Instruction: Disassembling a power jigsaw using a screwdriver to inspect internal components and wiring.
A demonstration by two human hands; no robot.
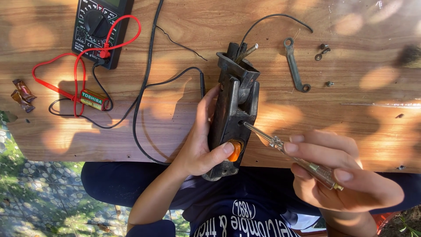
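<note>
Fingers of our left hand (199,147) wrap around a black tool body (234,109), with the thumb pressed on its orange button (235,150) near the lower end. We hold this body upright against the edge of the wooden tabletop (351,118), so its lower end hangs over our lap. Our right hand (337,175) is clenched on a screwdriver (291,153) with a clear handle, and the metal tip sits in a hole on the side of the black tool body.

At the open top of the body we see a dark hollow with metal parts standing inside; what they are exactly we cannot tell.

Further out on the tabletop, to the right, lies a small flat wrench (295,66), and near it some small screws (323,49). To the left lies a black multimeter (100,26) with a red lead (79,74) and a black lead (144,87) looping over the wood. A small battery (94,99) lies just beside the red lead. Two wrapped candies (23,94) lie at the far left edge.
</note>
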